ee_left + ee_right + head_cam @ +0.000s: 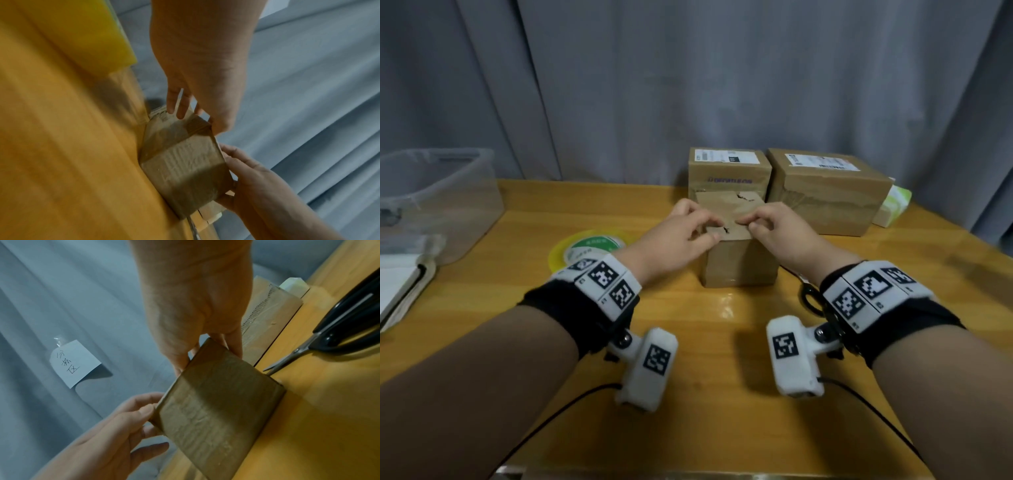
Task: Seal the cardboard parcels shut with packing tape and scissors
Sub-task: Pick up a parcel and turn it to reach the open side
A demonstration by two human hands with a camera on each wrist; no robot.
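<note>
While both hands (pixel 678 236) (pixel 779 233) pinch it, the cardboard parcel (pixel 739 267) stands upright — creased, tape-glossed.

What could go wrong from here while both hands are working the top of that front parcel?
1. The front parcel stands tall and narrow; the left hand and right hand pressing at its top could tip it.
2. Its top flaps look torn, so tape may bond poorly.
3. The scissors lie close beside the parcel, under the right wrist, and could be knocked.
</note>
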